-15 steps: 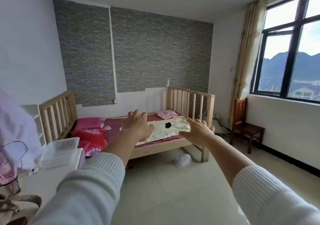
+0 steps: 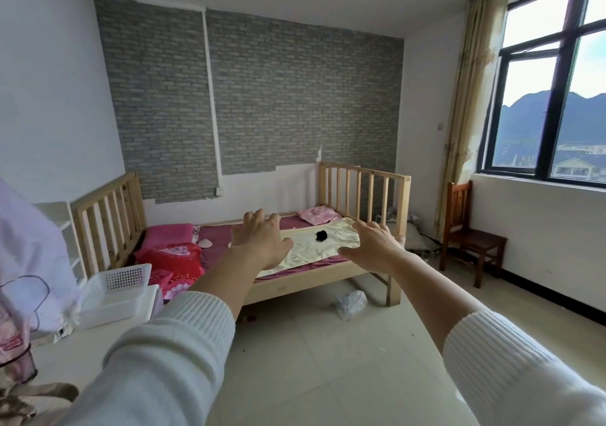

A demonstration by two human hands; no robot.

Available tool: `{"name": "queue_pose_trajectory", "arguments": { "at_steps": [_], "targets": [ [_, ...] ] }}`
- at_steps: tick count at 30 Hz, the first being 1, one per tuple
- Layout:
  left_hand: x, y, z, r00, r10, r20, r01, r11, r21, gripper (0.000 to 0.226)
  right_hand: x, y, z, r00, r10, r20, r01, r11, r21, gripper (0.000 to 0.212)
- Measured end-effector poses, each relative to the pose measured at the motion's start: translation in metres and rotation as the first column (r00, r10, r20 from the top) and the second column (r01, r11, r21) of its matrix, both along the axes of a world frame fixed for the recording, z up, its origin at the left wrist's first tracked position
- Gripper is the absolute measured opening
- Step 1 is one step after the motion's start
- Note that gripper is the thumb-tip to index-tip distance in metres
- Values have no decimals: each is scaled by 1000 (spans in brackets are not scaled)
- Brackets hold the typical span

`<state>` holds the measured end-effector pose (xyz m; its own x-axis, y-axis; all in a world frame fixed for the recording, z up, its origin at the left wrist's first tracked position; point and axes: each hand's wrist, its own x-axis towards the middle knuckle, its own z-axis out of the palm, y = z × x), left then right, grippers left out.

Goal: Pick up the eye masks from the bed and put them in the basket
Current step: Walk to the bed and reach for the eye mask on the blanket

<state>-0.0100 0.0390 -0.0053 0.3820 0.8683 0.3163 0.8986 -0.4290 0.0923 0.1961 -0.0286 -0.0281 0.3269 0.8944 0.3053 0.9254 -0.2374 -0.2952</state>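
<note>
Both hands, your left hand [image 2: 260, 240] and right hand [image 2: 373, 245], reach forward spread and empty. On the bed [image 2: 295, 286], a dark bundle [image 2: 321, 235], likely an eye mask, lies on the cream cloth [image 2: 305, 251]. Expect it soft and light; pinch its middle. Your basket [image 2: 113, 289] waits on the desk [image 2: 85, 347] beside you.

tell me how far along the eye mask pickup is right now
Nothing looks done: the white basket shows nothing inside. Nothing is in hand; the left hand and right hand are open and empty. Left: the black eye mask on the cream cloth, and a pale one near the pink pillow.
</note>
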Motion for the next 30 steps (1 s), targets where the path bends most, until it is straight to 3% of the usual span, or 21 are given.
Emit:
{"name": "queue_pose_trajectory", "arguments": {
  "at_steps": [14, 30],
  "targets": [
    [38, 119, -18, 1000, -11, -1, 11, 998, -59, 62, 42, 118, -9, 1000, 5, -4, -6, 1000, -10, 73],
    [237, 382, -42, 999, -49, 22, 51, 993, -106, 57, 234, 370, -31, 1000, -19, 23, 20, 999, -38, 66]
  ]
}}
